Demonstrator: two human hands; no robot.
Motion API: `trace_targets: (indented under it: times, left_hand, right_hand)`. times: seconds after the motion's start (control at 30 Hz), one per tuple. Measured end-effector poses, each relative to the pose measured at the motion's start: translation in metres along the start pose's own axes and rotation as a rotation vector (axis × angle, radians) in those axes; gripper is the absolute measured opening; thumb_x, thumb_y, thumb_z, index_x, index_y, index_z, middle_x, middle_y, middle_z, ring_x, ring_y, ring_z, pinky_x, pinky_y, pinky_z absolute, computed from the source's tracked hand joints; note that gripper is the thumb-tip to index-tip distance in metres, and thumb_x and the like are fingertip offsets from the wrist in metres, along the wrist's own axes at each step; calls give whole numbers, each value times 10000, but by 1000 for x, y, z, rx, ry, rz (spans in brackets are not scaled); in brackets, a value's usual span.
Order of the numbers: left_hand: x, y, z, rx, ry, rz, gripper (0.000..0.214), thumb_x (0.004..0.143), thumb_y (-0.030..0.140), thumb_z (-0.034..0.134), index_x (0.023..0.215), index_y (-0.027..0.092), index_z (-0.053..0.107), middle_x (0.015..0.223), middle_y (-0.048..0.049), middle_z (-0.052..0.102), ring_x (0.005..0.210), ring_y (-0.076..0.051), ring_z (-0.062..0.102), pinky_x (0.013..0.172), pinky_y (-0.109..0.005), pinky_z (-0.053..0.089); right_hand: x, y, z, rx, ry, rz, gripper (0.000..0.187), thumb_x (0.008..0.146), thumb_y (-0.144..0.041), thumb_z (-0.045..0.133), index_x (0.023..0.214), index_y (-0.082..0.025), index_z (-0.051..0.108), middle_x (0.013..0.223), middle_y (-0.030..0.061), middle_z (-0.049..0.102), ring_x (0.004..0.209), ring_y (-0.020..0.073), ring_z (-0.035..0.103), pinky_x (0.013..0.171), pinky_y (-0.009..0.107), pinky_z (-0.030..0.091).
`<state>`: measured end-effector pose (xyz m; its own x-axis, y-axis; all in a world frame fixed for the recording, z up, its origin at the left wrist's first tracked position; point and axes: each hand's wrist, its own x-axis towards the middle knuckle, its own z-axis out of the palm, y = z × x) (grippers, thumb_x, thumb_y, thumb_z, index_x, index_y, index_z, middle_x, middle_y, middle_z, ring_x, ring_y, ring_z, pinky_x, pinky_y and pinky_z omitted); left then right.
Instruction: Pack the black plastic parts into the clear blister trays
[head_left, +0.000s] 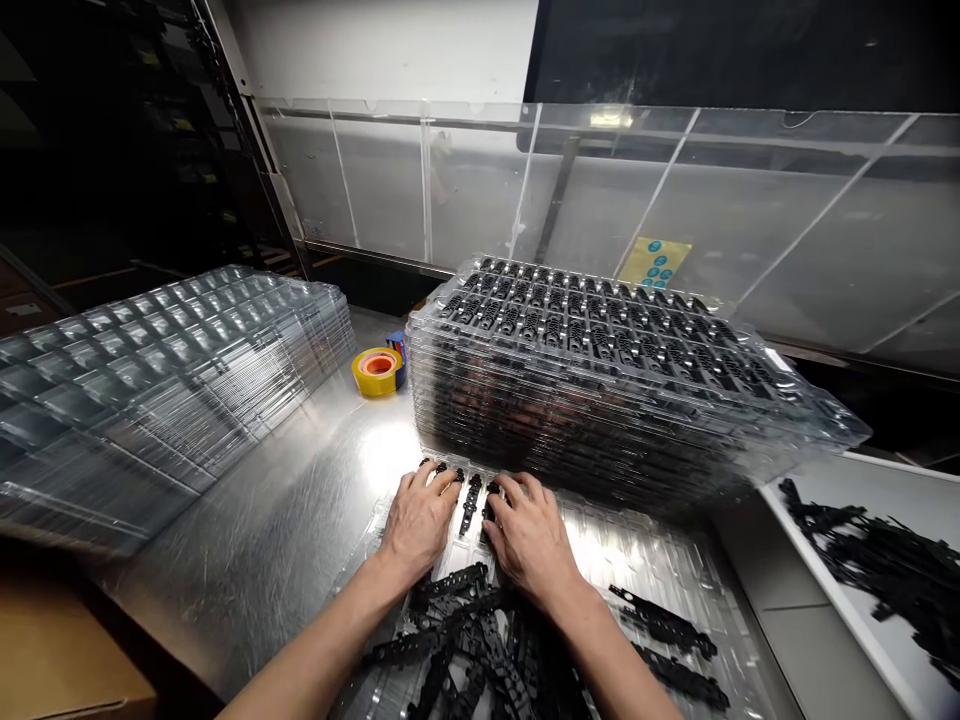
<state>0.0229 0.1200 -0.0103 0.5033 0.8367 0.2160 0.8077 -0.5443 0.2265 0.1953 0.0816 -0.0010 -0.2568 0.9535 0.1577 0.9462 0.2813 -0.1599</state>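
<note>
A clear plastic tray [600, 540] with moulded slots lies on the metal table before me, with several black perforated plastic strips in its far row. My left hand [420, 515] is closed, its bent fingertips pressed on strips at the far left of that row. Between my hands one black plastic strip [471, 505] lies in its slot. My right hand [531, 530] is closed with thumb and fingers around another strip, mostly hidden under the fingers. A loose heap of black strips [472, 640] rests on the tray by my wrists, and two more loose strips [664, 620] lie to the right.
Behind the tray stands a tall stack of filled clear trays [585, 380]. To the left is a stack of clear trays [225, 390]. Yellow tape [377, 372] sits between the stacks. A white bin [817, 560] of black strips is at right, a cardboard box [67, 640] at lower left.
</note>
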Motion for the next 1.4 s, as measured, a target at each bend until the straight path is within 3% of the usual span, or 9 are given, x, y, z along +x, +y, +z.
trace_targets:
  times: [0.2, 0.4, 0.6, 0.83, 0.97, 1.07, 1.2, 1.3, 1.4]
  left_hand:
    - [-5, -16, -14, -53, 32, -39, 265, 905, 119, 466, 1088, 196, 642, 1183, -51, 643, 1127, -265, 502, 913, -424, 450]
    - [-50, -29, -39, -188, -92, -100, 204, 892, 153, 508, 1027, 177, 659, 920, -54, 655, 843, -192, 577, 729, -331, 499]
    - [-65, -3, -23, -128, -130, -143, 157, 808, 100, 577, 935, 180, 621, 928, -60, 613, 892, -230, 544, 772, -353, 465]
    - [-65, -2, -22, -225, -95, -274, 205, 790, 66, 500, 937, 177, 589, 826, -33, 630, 830, -213, 566, 776, -356, 444]
    - [-66, -4, -25, -433, -99, -379, 269, 808, 126, 466, 1027, 167, 616, 818, -34, 638, 794, -194, 593, 763, -344, 464]
    - [-67, -2, -31, -591, -65, -335, 252, 830, 205, 463, 996, 180, 650, 867, -43, 639, 802, -182, 601, 741, -318, 482]
    - [-69, 3, -50, -661, -28, -236, 181, 854, 262, 470, 840, 198, 638, 876, -41, 619, 811, -173, 587, 658, -263, 478]
    - [-68, 9, -68, -706, -2, -262, 175, 870, 317, 480, 865, 208, 616, 967, -57, 620, 833, -180, 590, 481, -202, 400]
    - [-59, 18, -77, -807, 28, -318, 189, 876, 365, 512, 938, 214, 608, 999, -53, 628, 818, -170, 602, 491, -194, 419]
  right_hand:
    - [-9, 0, -10, 35, -2, 17, 236, 903, -259, 510, 1120, -219, 594, 1245, 56, 560, 1188, 277, 404, 962, 400, 363]
    - [-69, 3, -18, 122, -109, 144, 201, 894, -337, 513, 1033, -248, 627, 1075, 74, 603, 972, 281, 518, 749, 402, 440]
    - [-94, -3, -10, 242, -54, 189, 131, 892, -227, 477, 830, -238, 591, 928, 50, 603, 873, 238, 552, 729, 385, 450]
    - [-125, -1, -48, 499, 30, 167, 131, 933, -304, 454, 869, -237, 547, 905, 39, 633, 838, 175, 603, 729, 278, 501]
    - [-141, 3, -61, 580, 14, 312, 196, 943, -391, 446, 890, -248, 570, 771, 7, 622, 566, 123, 556, 449, 203, 429]
    - [-143, 7, -70, 553, 127, 416, 199, 929, -418, 479, 929, -249, 585, 782, 4, 629, 476, 101, 499, 373, 202, 379]
    - [-136, 16, -79, 477, 318, 377, 184, 911, -357, 529, 1007, -226, 617, 900, 47, 658, 722, 153, 623, 589, 222, 523]
    - [-120, 23, -81, 482, 312, 349, 213, 931, -309, 468, 1010, -200, 633, 949, 64, 655, 764, 156, 625, 618, 237, 531]
    - [-96, 32, -82, 431, 219, 372, 268, 922, -270, 425, 1023, -179, 656, 859, 54, 648, 652, 143, 592, 567, 244, 496]
